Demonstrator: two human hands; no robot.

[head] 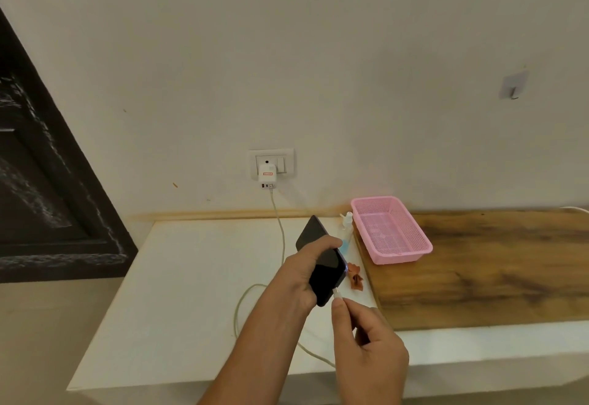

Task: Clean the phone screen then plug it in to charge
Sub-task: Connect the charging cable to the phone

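My left hand (298,272) grips a black phone (322,258) above the white counter, its dark screen facing up and its bottom end toward me. My right hand (366,337) pinches the white plug (338,294) of the charging cable right at the phone's bottom edge. The pale cable (280,232) loops over the counter and runs up to a white charger (267,177) plugged into the wall socket (271,162). A small spray bottle (346,229) with blue liquid stands just behind the phone. An orange-brown crumpled cloth (355,277) lies on the counter to the phone's right.
A pink plastic basket (390,229) sits on a wooden board (494,271) at the right. The white counter (191,277) runs along the wall, its front edge near me. A dark door panel (38,181) stands at the left. A wall hook (513,86) hangs high at the right.
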